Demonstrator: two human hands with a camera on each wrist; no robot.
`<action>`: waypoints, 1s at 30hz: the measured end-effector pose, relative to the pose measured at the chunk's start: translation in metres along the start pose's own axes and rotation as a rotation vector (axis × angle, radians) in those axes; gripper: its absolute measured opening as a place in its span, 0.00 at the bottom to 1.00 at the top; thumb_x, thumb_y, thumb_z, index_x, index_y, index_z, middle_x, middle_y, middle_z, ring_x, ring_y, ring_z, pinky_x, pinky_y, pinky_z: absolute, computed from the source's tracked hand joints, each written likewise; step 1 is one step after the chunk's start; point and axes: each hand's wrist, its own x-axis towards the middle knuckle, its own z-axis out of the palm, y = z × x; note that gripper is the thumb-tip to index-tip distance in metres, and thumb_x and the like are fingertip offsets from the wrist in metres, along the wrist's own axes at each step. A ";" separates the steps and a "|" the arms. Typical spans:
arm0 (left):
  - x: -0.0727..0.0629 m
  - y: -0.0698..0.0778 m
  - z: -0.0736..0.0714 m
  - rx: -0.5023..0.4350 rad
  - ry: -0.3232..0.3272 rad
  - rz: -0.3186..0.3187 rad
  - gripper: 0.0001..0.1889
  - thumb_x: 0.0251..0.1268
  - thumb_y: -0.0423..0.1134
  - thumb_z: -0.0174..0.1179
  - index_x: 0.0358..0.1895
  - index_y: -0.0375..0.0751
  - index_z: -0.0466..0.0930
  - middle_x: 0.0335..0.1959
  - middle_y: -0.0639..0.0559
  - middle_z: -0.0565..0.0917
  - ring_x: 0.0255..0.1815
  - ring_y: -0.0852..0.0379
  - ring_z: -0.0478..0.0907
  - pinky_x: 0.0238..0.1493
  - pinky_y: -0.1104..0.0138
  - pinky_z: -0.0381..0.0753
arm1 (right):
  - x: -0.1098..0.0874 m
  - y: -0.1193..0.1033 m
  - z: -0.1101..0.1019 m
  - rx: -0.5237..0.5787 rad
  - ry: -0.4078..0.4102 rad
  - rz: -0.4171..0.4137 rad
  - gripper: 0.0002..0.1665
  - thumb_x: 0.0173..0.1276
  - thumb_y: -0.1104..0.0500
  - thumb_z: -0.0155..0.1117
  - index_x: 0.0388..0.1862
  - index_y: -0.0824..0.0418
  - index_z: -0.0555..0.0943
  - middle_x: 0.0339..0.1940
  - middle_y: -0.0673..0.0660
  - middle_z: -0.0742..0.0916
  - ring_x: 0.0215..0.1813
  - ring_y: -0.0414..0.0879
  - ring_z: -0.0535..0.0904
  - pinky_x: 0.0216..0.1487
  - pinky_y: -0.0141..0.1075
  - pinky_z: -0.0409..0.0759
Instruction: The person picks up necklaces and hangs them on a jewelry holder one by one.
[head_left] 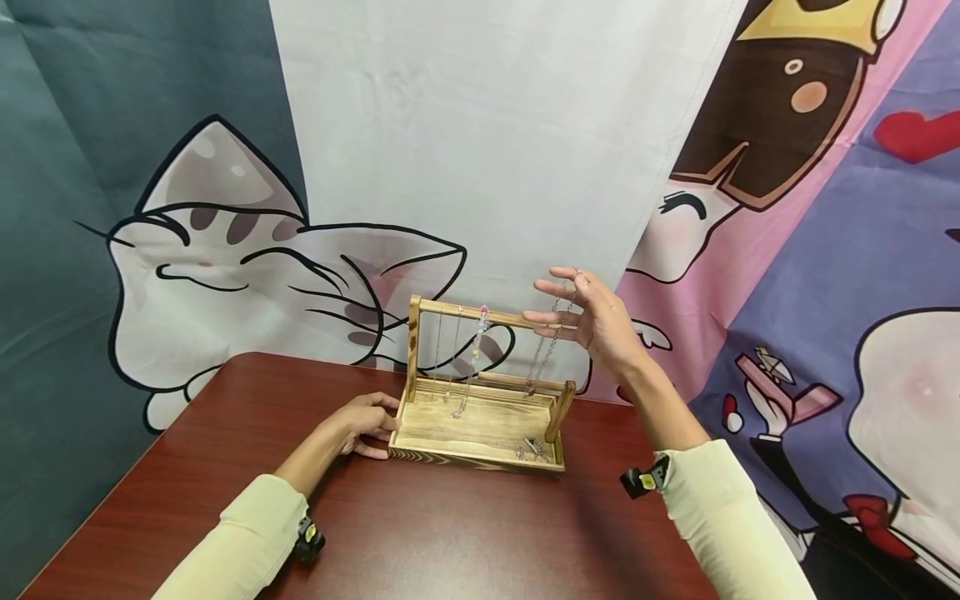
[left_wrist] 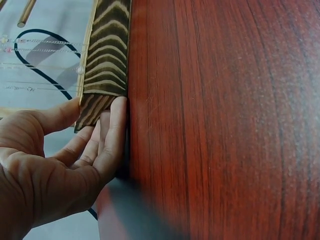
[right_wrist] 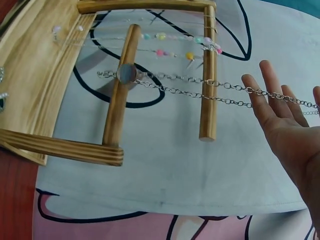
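A wooden jewelry stand (head_left: pixel 435 429) with a shallow tray and two rails sits on the table. My left hand (head_left: pixel 367 425) grips its left end; in the left wrist view the thumb lies at the rim and the fingers curl against the end and underside. Above the top rail's right part, my right hand (head_left: pixel 600 325) pinches a silver chain necklace (right_wrist: pixel 182 92) near the thumb and forefinger, other fingers spread. Both strands hang down past the upper rail (right_wrist: pixel 207 120), and a round pendant (right_wrist: pixel 127 73) overlaps the lower rail (right_wrist: pixel 114 120) in the right wrist view.
A beaded necklace (head_left: pixel 477 342) and thinner necklaces (head_left: pixel 456 342) hang from the top rail's left half. Small silver jewelry pieces (head_left: pixel 534 448) lie in the tray's right front corner. Behind the reddish-brown table (head_left: pixel 465 533) hangs a cartoon-printed cloth (head_left: pixel 495 150).
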 end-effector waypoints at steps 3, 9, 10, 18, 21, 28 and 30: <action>0.000 0.000 0.000 -0.003 -0.001 0.000 0.28 0.78 0.29 0.63 0.78 0.34 0.70 0.52 0.37 0.89 0.51 0.47 0.90 0.42 0.52 0.97 | 0.002 -0.002 -0.004 -0.010 0.020 -0.018 0.32 0.96 0.39 0.44 0.82 0.57 0.71 0.72 0.47 0.88 0.58 0.51 0.96 0.64 0.52 0.95; -0.001 -0.001 -0.001 -0.007 -0.007 0.001 0.28 0.79 0.29 0.63 0.78 0.34 0.70 0.54 0.37 0.89 0.53 0.47 0.90 0.43 0.52 0.97 | 0.004 -0.009 -0.010 -0.024 0.071 -0.026 0.32 0.96 0.40 0.43 0.83 0.59 0.71 0.80 0.56 0.82 0.57 0.51 0.96 0.63 0.52 0.95; -0.001 0.000 -0.001 -0.007 -0.006 0.001 0.28 0.78 0.29 0.63 0.78 0.34 0.70 0.54 0.37 0.89 0.52 0.47 0.90 0.43 0.52 0.97 | 0.005 -0.009 -0.012 -0.023 0.077 -0.026 0.34 0.96 0.40 0.43 0.84 0.60 0.69 0.83 0.59 0.80 0.58 0.51 0.96 0.63 0.51 0.95; -0.001 -0.001 0.000 -0.006 0.001 -0.005 0.28 0.79 0.29 0.63 0.78 0.34 0.70 0.53 0.36 0.90 0.52 0.47 0.90 0.42 0.52 0.97 | 0.008 -0.010 -0.022 -0.006 0.129 -0.040 0.27 0.96 0.41 0.44 0.77 0.55 0.74 0.90 0.66 0.70 0.57 0.50 0.96 0.61 0.49 0.96; -0.001 -0.001 0.000 -0.008 0.001 -0.006 0.28 0.79 0.29 0.63 0.78 0.34 0.70 0.53 0.36 0.90 0.52 0.47 0.90 0.42 0.52 0.97 | 0.011 -0.010 -0.024 -0.004 0.136 -0.041 0.26 0.96 0.41 0.44 0.76 0.54 0.75 0.89 0.63 0.71 0.57 0.50 0.96 0.61 0.48 0.96; -0.001 0.000 -0.001 -0.020 -0.019 -0.011 0.28 0.79 0.29 0.62 0.79 0.33 0.68 0.53 0.38 0.89 0.52 0.49 0.89 0.43 0.54 0.97 | 0.017 -0.012 -0.028 -0.002 0.147 -0.044 0.25 0.97 0.42 0.43 0.75 0.55 0.75 0.88 0.61 0.71 0.56 0.50 0.96 0.61 0.48 0.96; 0.000 0.000 -0.001 -0.020 -0.018 -0.013 0.29 0.79 0.29 0.62 0.79 0.33 0.68 0.53 0.38 0.89 0.52 0.49 0.89 0.43 0.55 0.97 | 0.018 -0.012 -0.028 -0.005 0.144 -0.047 0.25 0.97 0.42 0.44 0.75 0.55 0.76 0.89 0.62 0.70 0.56 0.50 0.96 0.61 0.47 0.96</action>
